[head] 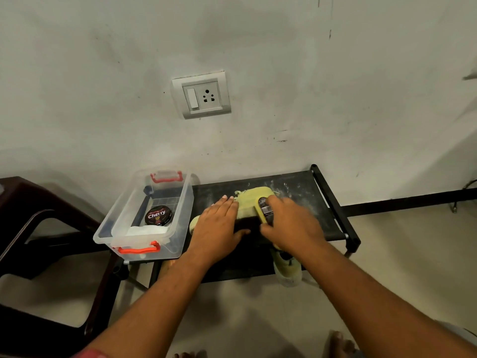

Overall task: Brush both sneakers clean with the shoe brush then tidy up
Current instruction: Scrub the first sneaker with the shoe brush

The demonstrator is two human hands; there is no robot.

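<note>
Against the wall, our black fabric rack (322,202) leaves bare room rightward; our left hand (219,226) presses flat on the pale yellow sneaker (249,202), our right hand (289,223) grips the yellow-backed shoe brush (260,211).

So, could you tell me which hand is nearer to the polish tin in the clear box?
The left. The left hand presses on the sneaker just right of the clear box holding the polish tin; the right hand, gripping the brush, is farther right.

Plastic, cloth and dusty matt black

The box (178,218) is clear glossy plastic with orange handles; the rack (309,192) top is matt black cloth, dust-streaked, on smooth black tubes; the sneaker (251,200) looks soft pale-yellow fabric.
</note>
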